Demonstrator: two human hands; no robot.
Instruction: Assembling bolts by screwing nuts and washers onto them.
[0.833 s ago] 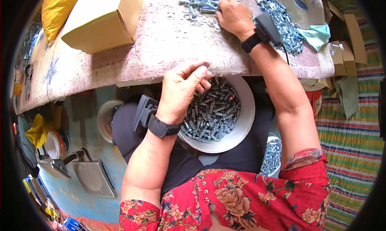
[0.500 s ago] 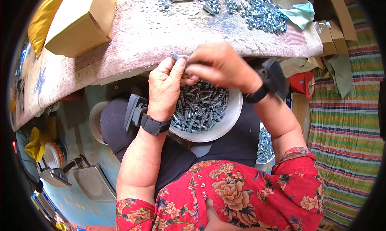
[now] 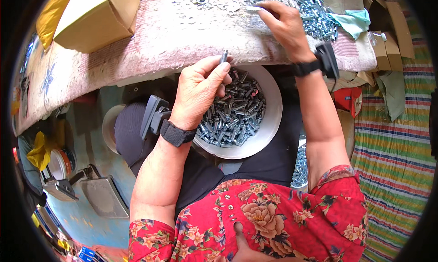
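Note:
Between the thumb and fingers of my left hand [image 3: 200, 84], a threaded metal bolt [image 3: 224, 56] stands nearly upright, its end showing above the thumb. This hand is over the left rim of a white basin [image 3: 273, 111] on my lap, which is filled with bolts [image 3: 235, 120]. My right hand [image 3: 286, 27] reaches over the cloth-covered table, thumb and index finger drawn together at a small pale piece too blurred to name. Flat washers [image 3: 189, 20] lie scattered left of those fingers. To their right is a heap of nuts and bolts [image 3: 315, 15].
A cardboard box [image 3: 98, 20] and a yellow bag [image 3: 52, 18] stand at the table's left. A pale green cloth [image 3: 353, 22] lies at the right end, with more cardboard [image 3: 397, 29] beyond. Below my right arm is another container of bolts [image 3: 300, 168].
My right hand has moved from beside my left hand, up and right onto the table. The left hand has shifted slightly right, still holding the bolt, now more upright.

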